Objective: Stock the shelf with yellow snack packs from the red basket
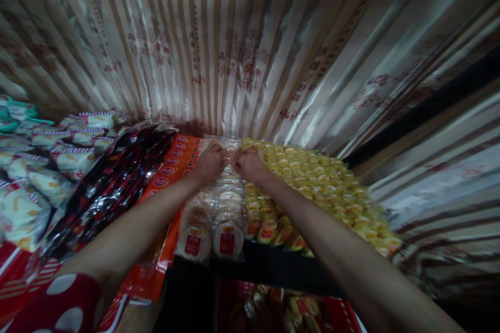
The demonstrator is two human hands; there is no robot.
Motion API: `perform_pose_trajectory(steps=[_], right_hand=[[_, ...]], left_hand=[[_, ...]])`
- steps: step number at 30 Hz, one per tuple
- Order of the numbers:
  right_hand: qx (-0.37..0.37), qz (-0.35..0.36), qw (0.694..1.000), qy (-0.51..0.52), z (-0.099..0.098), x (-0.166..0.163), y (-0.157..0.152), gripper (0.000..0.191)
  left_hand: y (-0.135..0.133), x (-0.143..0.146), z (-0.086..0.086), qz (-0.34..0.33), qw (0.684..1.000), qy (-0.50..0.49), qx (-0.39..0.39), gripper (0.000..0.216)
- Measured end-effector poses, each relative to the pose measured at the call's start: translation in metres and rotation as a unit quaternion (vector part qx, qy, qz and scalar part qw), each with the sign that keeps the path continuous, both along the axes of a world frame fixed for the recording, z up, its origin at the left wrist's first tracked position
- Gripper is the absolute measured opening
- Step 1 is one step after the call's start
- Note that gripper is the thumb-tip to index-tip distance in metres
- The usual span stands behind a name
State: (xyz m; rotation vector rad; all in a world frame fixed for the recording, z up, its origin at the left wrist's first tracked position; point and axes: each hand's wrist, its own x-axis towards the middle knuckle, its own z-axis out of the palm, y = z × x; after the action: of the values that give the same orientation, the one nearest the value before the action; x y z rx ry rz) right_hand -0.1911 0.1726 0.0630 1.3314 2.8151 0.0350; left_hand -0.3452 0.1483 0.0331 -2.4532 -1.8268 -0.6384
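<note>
My left hand [213, 161] and my right hand [250, 162] reach to the far end of two rows of clear-wrapped round cakes [228, 237], close together with fingers curled. Both hands are closed on the clear wrapping of the cakes there; the fingers partly hide what they grip. The nearest cake of each row stands on edge and shows a red label. Many small yellow-wrapped packets [312, 182] stand in rows to the right, under my right forearm. Flat orange packets [172, 166] lie on the left, partly behind my left forearm.
Dark glossy packets [113, 182] and white packets with striped edges [35, 192] lie farther left. A printed, pleated curtain [234, 62] hangs close behind the goods. Below the black shelf edge [269, 265] is a red box [230, 302] with wrapped items.
</note>
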Motion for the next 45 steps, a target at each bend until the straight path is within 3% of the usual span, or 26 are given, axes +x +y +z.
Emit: perform_pose_trajectory(steps=[3,7,17,23,28,36,41,45], right_hand=[[0.002,-0.006,1.0,0.012,0.0,0.0,-0.002,0.021],[-0.001,0.01,0.999,0.054,0.001,0.005,-0.003,0.017],[-0.022,0.083,0.993,0.077,0.0,0.013,-0.001,0.012],[-0.029,0.067,0.996,0.046,-0.007,0.011,0.001,0.015],[-0.047,0.029,0.998,0.007,0.001,0.008,-0.005,0.02],[0.025,0.0,0.999,-0.043,0.004,0.003,-0.021,0.028],[0.049,-0.009,0.998,-0.045,0.002,0.002,-0.024,0.028],[0.04,-0.029,0.998,-0.032,0.004,0.002,-0.027,0.027]], left_hand=[[-0.006,0.004,0.003,-0.02,0.999,0.035,-0.032,0.016],[-0.005,0.012,0.005,0.026,0.996,0.055,-0.062,0.021],[-0.001,0.013,0.009,0.065,0.991,0.035,-0.114,0.02],[-0.002,0.014,0.008,0.063,0.991,0.036,-0.113,0.021],[-0.003,0.008,0.004,0.038,0.995,0.017,-0.095,0.018],[-0.01,0.007,0.006,0.035,0.997,0.011,-0.075,0.019],[-0.017,0.001,0.005,0.0,1.0,-0.009,-0.016,0.017],[-0.02,0.0,0.004,-0.02,0.999,0.009,-0.04,0.013]])
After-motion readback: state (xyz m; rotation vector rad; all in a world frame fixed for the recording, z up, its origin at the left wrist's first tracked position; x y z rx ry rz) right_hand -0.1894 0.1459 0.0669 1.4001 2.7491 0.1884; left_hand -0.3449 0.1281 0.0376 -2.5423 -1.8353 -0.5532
